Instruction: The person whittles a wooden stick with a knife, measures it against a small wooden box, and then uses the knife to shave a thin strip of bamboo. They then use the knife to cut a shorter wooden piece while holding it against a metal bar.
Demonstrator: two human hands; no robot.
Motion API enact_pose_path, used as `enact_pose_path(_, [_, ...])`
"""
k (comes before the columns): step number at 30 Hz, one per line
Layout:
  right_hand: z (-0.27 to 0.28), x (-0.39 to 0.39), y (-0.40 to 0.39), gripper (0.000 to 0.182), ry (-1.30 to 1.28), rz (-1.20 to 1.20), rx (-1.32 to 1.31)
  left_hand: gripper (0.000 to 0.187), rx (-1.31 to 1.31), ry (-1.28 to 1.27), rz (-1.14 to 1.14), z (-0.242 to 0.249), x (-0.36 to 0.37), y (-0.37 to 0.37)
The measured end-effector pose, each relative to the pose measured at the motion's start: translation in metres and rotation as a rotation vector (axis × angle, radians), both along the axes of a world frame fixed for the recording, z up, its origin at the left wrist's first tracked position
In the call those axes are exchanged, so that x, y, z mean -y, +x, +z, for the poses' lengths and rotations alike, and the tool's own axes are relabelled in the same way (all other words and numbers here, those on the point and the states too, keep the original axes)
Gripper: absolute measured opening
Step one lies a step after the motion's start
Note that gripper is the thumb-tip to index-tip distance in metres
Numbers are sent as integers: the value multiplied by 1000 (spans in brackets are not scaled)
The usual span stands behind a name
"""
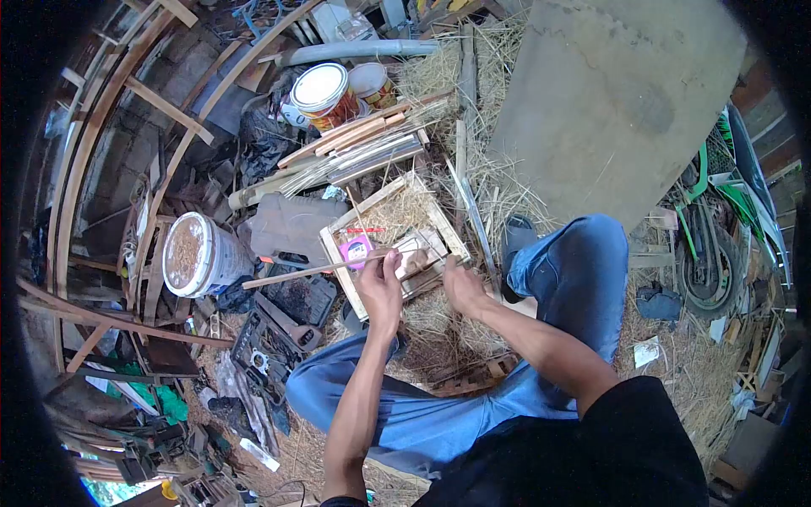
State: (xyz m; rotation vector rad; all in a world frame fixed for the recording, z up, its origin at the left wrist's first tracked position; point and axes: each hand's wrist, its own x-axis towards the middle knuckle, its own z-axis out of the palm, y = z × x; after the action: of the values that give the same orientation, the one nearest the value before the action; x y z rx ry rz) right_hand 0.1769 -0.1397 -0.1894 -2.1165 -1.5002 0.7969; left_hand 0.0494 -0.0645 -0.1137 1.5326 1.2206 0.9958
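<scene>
My left hand [380,291] is closed on a thin wooden strip [304,275], which sticks out to the left past the fingers. Close by on the right, my right hand [463,287] is closed, fingertips together near a thin dark piece; what it grips is too small to make out. Both hands are over the near side of a wooden frame box [376,199] with straw-like shavings inside. Inside that box, a pink tape measure [356,250] lies beside my left hand, and a red pencil-like stick [365,230] rests just beyond it.
A white bucket of shavings [203,253] stands left, near an open tool case [291,296]. Stacked wood strips [363,139] and paint cans [321,89] are beyond the box. A large board [617,110] lies upper right, with a green-framed bike [705,228] at far right.
</scene>
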Motion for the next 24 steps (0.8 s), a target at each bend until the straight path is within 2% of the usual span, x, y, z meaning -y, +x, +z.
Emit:
enact_pose_path(1, [1, -3, -1, 26, 0, 0, 2, 16, -12, -14, -35, 3, -2, -2])
enact_pose_path(3, [22, -8, -2, 30, -75, -92, -217, 15, -20, -31, -73, 6, -5, -4])
enact_pose_path(4, [32, -12, -2, 30, -76, -94, -215, 14, 19, -57, -89, 6, -6, -4])
enact_pose_path(6, [46, -16, -2, 30, 111, 137, -94, 13, 81, -73, -121, 4, -6, -3])
enact_pose_path(8, [6, -12, 5, 31, 81, 135, -29, 13, 66, -36, -137, -3, -6, -4])
enact_pose_path(10, [-7, -9, 6, 31, 59, 133, 34, 13, 49, 9, -153, -6, -5, -5])
enact_pose_path(13, [10, -7, 7, 32, -51, 2, -130, 16, -82, 33, -208, -4, -5, -4])
enact_pose_path(14, [28, -10, 1, 35, 59, 26, -233, 16, -105, 54, -184, -3, -4, -3])
enact_pose_path(16, [32, -6, -5, 30, 93, 62, -197, 16, -125, 71, -153, -3, -3, -2])
enact_pose_path(18, [29, -3, -3, 30, 167, 137, -137, 16, -17, 28, -128, -3, -2, -5])
enact_pose_path(21, [16, -4, -10, 28, 277, 108, -7, 15, 42, 2, -65, -6, -5, -11])
enact_pose_path(24, [15, -1, -11, 28, 190, 123, 86, 16, 33, 43, -75, -12, -3, -13])
